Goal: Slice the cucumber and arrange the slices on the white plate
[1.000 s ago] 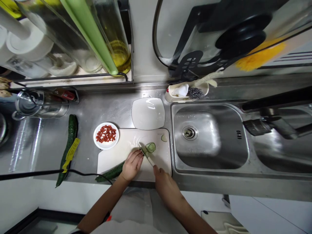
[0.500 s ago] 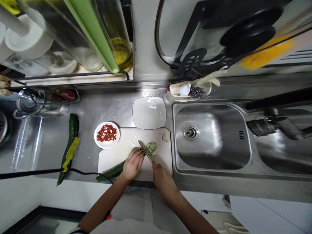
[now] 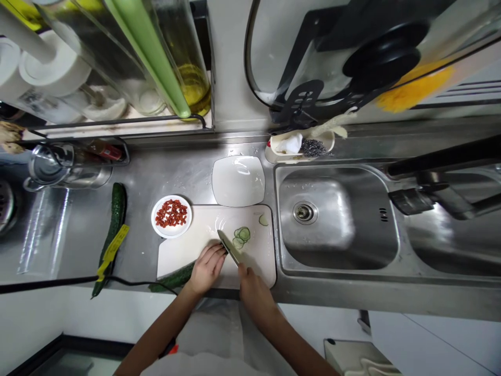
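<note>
My left hand (image 3: 208, 267) is closed over a cucumber (image 3: 174, 278) that lies slantwise on the white cutting board (image 3: 183, 250). In my right hand (image 3: 254, 290) is the handle of a kitchen knife (image 3: 229, 247), its blade against or very near the cucumber's right end, close to my left fingertips. Several thin cucumber slices (image 3: 241, 236) overlap on the board just right of the blade. A lone piece of cucumber (image 3: 263, 220) rests near the board's upper right corner. My left fingers hide the cut end of the cucumber.
A white bowl of small red pieces (image 3: 171, 214) stands at the board's upper left corner. Behind the board is a white plate (image 3: 238, 180). Another cucumber (image 3: 115, 219) with a yellow label lies left. A cable (image 3: 129, 282) crosses the counter's front; a sink (image 3: 338, 219) is right.
Both hands, the knife and the held cucumber have shifted a little to the left. The gap between the blade and the pile of slices has widened.
</note>
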Demonstrator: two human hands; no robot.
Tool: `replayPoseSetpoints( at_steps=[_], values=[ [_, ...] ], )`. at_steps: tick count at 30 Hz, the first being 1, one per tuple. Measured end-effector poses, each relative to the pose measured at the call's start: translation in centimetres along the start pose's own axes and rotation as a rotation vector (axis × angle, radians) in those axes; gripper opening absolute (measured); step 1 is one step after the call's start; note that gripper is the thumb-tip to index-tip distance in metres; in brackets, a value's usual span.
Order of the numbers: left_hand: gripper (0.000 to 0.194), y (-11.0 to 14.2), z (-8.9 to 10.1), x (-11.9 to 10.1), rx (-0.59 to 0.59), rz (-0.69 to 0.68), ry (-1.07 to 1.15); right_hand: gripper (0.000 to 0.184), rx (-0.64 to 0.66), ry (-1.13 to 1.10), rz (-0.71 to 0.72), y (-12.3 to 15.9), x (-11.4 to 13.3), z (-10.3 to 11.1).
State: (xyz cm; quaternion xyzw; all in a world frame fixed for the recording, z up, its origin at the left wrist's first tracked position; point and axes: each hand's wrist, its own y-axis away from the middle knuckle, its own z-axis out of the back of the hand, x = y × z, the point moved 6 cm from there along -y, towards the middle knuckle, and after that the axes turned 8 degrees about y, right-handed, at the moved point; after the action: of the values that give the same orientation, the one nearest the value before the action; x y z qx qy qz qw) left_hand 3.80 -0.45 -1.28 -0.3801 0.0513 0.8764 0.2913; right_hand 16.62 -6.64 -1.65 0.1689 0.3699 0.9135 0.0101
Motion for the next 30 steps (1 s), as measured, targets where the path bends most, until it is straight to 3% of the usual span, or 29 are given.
replayPoseSetpoints(
  at_steps=[4, 11, 14, 18, 21, 25, 30],
  values=[
    [0.027, 0.1, -0.1, 0.1, -0.006, -0.008, -0.005, 0.041, 0.066, 0.044, -0.011, -0.1, 0.2, -0.6],
    [0.028, 0.2, -0.2, 0.2, -0.005, 0.003, 0.006, 0.041, 0.010, 0.096, 0.003, -0.4, 0.3, -0.6],
    [0.026, 0.2, -0.1, 0.3, -0.019, 0.034, 0.024, 0.041, -0.079, 0.166, -0.012, 0.2, -0.5, -0.2],
    [0.025, 0.1, 0.6, 0.2, -0.102, 0.095, 0.054, 0.049, -0.305, 0.315, -0.050, 1.5, -2.3, 1.2],
    [0.023, -0.5, 1.2, -0.4, -0.162, 0.111, 0.046, 0.051, -0.379, 0.373, -0.052, 2.0, -3.1, 1.7],
    [0.023, -2.1, 0.2, -2.5, -0.020, -0.008, 0.017, 0.051, -0.425, 0.411, -0.045, 2.3, -3.4, 1.9],
    [0.028, -3.6, -1.3, -3.5, 0.054, -0.014, -0.031, 0.051, -0.452, 0.407, -0.038, 2.7, -3.3, 1.9]
  ],
)
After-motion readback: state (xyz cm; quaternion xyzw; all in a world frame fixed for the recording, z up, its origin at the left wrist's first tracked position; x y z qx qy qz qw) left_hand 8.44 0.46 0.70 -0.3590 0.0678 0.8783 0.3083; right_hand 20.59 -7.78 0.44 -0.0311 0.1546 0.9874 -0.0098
